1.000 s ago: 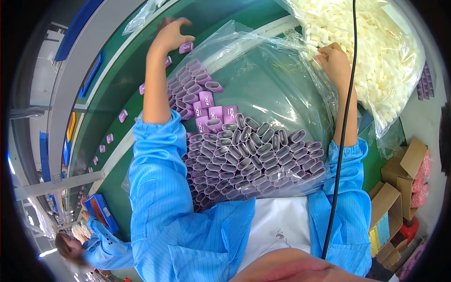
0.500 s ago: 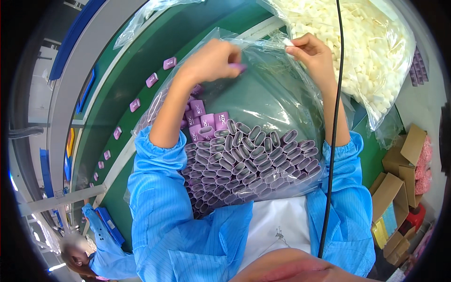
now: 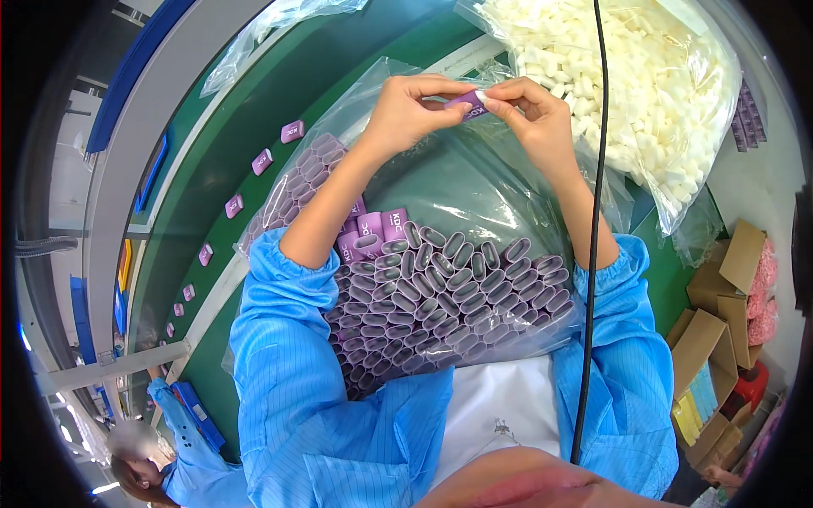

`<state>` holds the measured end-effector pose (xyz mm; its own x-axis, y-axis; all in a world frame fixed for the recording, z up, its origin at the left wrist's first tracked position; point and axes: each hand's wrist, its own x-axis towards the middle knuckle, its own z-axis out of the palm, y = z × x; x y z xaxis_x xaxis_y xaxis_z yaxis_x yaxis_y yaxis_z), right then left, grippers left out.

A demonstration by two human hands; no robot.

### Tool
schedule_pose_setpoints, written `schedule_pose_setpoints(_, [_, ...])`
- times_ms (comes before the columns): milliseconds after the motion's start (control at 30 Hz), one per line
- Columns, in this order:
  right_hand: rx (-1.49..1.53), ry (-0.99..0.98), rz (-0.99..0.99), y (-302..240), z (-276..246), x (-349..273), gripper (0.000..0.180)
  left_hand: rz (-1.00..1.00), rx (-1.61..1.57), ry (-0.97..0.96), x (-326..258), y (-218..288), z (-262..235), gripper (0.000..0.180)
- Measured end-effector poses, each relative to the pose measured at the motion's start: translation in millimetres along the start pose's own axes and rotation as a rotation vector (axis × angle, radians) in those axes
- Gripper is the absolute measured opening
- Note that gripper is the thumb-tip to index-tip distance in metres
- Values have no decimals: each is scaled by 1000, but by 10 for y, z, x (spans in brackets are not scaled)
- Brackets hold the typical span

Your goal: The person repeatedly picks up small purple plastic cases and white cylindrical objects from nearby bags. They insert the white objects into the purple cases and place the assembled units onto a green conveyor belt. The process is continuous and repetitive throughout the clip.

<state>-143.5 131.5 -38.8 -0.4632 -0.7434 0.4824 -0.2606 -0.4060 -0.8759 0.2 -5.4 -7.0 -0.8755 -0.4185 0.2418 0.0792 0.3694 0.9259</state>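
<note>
Since half a second ago brought closer together above the far end of the clear bag [image 3: 474, 195], left hand [image 3: 406, 110] and right hand [image 3: 533, 114] now pinching with fingertips one purple sleeve [image 3: 465, 101], long axis left-right, white piece at right end.

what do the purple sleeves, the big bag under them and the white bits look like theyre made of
Purple sleeves: probably glossy printed card or plastic; thin hollow walls, faint sheen.
Big bag: clear plastic film; see-through, crinkled, glinting.
White bits: matte, likely foam or plastic; too small to tell.
</note>
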Motion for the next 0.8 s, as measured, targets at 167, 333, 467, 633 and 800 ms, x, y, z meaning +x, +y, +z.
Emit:
schedule_pose_setpoints(167, [197, 32, 116, -122, 29, -14, 10, 16, -135, 52, -34, -40, 90, 26])
schedule_pose_setpoints(333, [159, 0, -98, -74, 11, -13, 10, -53, -405, 102, -41, 14, 162, 28])
schedule_pose_setpoints(467, [272, -4, 8, -110, 25, -23, 10, -29, -354, 78, -50, 42, 127, 28])
schedule_pose_setpoints(633, [251, -2, -39, -115, 26, -26, 12, 29, -212, 10, -21, 22, 44, 27])
schedule_pose_setpoints(800, [-273, 5, -333, -183, 41, 13, 22, 108, 92, -62, 13, 184, -136, 26])
